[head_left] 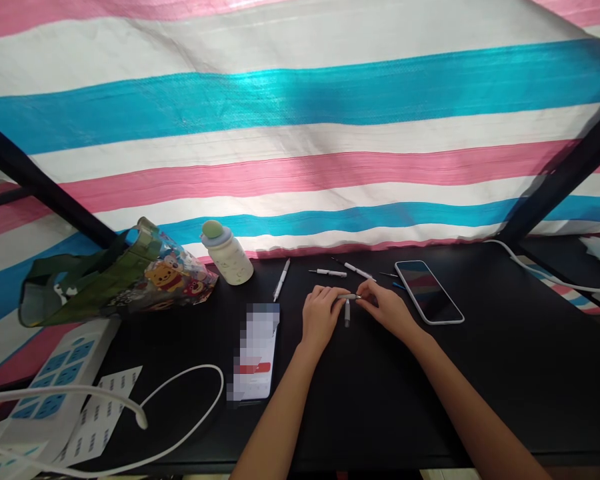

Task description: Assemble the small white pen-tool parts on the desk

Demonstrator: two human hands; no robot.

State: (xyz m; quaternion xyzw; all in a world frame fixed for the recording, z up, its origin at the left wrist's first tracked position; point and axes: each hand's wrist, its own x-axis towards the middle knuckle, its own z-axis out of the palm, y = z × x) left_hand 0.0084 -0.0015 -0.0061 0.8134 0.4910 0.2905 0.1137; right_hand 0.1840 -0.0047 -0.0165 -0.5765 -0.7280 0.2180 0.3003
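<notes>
My left hand point(321, 315) is closed around a slim grey pen piece point(349, 296) that points to the right. The fingers of my right hand point(386, 307) pinch its metal-looking tip end, so the piece spans both hands. Just beneath it on the black table lies a short grey-white pen barrel point(347, 313). Beyond my hands are a white pen point(281, 281), a second white pen part point(329, 272) with a thin tip, and a third one point(359, 271) lying slantwise. A blue piece point(399, 285) and a thin dark rod point(389, 275) lie beside my right hand.
A phone with a lit screen point(257, 353) lies left of my left forearm; a dark-screened phone point(429, 292) is at the right. Further left are a bottle point(230, 257), a cartoon-print bag point(155, 273), a power strip point(55, 380), a label sheet point(103, 413) and a white cable point(200, 427).
</notes>
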